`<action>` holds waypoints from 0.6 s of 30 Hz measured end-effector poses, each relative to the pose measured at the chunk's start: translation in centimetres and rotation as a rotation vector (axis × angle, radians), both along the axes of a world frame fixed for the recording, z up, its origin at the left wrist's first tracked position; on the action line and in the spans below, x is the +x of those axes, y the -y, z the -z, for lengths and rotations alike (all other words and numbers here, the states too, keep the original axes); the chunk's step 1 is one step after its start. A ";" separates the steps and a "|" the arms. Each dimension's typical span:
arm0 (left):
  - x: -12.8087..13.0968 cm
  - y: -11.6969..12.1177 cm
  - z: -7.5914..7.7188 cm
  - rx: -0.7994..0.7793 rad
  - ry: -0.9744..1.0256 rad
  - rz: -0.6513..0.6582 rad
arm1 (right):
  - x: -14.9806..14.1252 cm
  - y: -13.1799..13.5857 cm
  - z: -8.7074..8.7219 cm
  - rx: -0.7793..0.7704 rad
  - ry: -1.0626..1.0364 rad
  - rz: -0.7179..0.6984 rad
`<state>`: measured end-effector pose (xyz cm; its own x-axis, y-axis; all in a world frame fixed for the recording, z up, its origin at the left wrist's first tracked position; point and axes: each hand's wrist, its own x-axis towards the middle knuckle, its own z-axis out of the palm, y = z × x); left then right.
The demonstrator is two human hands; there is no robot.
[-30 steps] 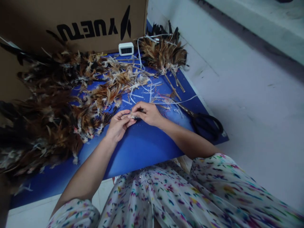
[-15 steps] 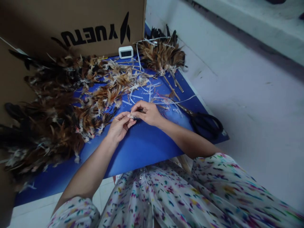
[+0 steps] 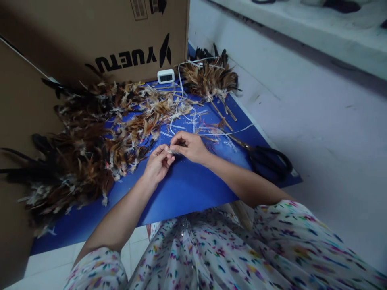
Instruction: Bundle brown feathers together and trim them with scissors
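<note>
My left hand (image 3: 157,163) and my right hand (image 3: 192,148) meet over the near part of the blue tabletop (image 3: 184,193). Between their fingertips is a small whitish, fluffy tuft (image 3: 173,152), mostly hidden by the fingers. The thumb and fingers of my left hand are pinched on it from the left. My right hand pinches at the same spot, its index finger bent. Left of the hands lie heaps of brown and black feathers (image 3: 87,169) with pale, fluffy bases. White plastic strips (image 3: 193,119) are scattered just beyond my fingers.
Black-handled scissors (image 3: 270,161) lie at the right edge near the wall. A feather duster bundle (image 3: 208,76) with sticks rests at the back right, beside a small white digital clock (image 3: 166,76). A large cardboard box (image 3: 127,32) stands behind, another cardboard panel (image 3: 18,100) at left.
The view has shifted, so the scene sits slightly lower and further right. Both hands stay together, pinching the small tuft, with only slight finger movement.
</note>
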<state>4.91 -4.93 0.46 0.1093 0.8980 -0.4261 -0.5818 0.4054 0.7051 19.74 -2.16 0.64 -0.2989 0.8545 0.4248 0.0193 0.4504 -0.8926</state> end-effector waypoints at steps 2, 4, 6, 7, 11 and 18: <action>0.0 0.0 0.1 -0.002 0.011 -0.009 | 0.0 0.0 0.0 0.045 0.010 0.016; 0.0 0.0 0.2 0.005 0.006 -0.015 | 0.0 0.0 0.0 0.108 0.036 0.033; 0.0 0.0 0.3 0.016 0.002 -0.019 | -0.1 0.1 0.1 0.181 0.068 0.053; 0.0 0.0 0.3 0.021 0.005 -0.023 | -0.2 0.1 0.2 0.213 0.081 0.063; 0.2 0.0 0.3 0.024 0.036 -0.059 | -0.5 0.3 0.4 0.285 0.080 0.101; 0.5 0.2 0.0 0.000 0.109 -0.150 | -1.1 0.7 0.3 0.401 0.035 0.152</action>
